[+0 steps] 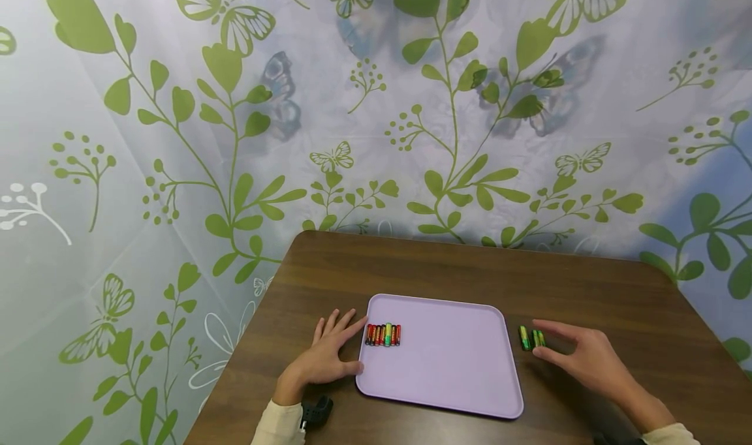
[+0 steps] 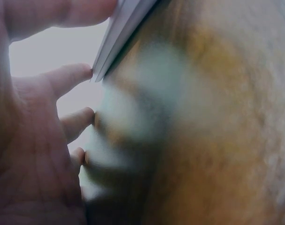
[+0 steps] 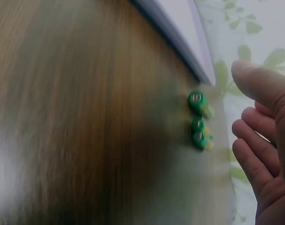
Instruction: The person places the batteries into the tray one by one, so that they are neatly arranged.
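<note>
Your right hand [image 1: 592,360] is nearer the green batteries [image 1: 536,338], which lie at its 10 o'clock, long axes roughly 12-to-6; its thumb and fingers stand apart, holding nothing. Your left hand [image 1: 323,361], fingers spread, touches the 9 o'clock edge of the tray [image 1: 449,363].

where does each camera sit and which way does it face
Head: worn on the head, facing forward and down at table, tray and patterned backdrop; left hand, right hand and sleeves show.
Left wrist: worn there, looking past the palm and fingers to the tray's edge.
Right wrist: worn there, looking across the table at three green batteries and a tray corner; right thumb and fingers show.
Head and right wrist share: green batteries, tray, right hand.
</note>
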### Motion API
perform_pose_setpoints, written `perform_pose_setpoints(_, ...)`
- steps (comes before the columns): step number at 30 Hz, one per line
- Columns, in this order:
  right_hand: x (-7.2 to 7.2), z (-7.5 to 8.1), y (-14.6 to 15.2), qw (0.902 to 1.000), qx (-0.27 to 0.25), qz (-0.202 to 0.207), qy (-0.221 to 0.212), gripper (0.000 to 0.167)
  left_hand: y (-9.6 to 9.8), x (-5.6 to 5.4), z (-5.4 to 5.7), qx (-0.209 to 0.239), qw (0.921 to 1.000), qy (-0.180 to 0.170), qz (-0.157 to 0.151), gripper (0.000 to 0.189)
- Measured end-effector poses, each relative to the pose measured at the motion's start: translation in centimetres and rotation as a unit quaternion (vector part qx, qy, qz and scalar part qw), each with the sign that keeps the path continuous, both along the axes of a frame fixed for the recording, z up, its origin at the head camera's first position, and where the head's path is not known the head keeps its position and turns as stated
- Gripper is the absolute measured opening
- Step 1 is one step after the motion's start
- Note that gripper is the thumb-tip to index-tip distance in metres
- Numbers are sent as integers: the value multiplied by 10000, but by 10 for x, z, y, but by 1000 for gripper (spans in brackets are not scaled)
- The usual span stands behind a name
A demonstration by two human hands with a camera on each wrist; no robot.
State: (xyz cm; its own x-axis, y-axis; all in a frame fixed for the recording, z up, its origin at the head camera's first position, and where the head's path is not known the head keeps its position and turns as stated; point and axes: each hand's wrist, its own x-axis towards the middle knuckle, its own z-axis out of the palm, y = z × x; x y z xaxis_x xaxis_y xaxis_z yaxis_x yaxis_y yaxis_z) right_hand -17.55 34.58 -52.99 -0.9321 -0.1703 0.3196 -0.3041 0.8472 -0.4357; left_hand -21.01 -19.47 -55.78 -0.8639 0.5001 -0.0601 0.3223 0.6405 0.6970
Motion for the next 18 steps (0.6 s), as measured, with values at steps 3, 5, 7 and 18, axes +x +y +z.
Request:
perform_pose_setpoints(3,1,-2,8,9999,85,13,74,54,0,-1,0,-59,10000,-16,9,95)
perform_pose_setpoints(5,2,-4,12,9999,127,22,98,55,0,-1,1,-46,10000,-19,9,95)
perform_pose_setpoints(7,3,-6,16,9998,166,22,85,55,0,-1,1,-34,10000,-15,7,95)
perform_pose_setpoints(18,-4,-19,25,9991,378,133,97,58,0,0,1,38,10000,-36,11,96)
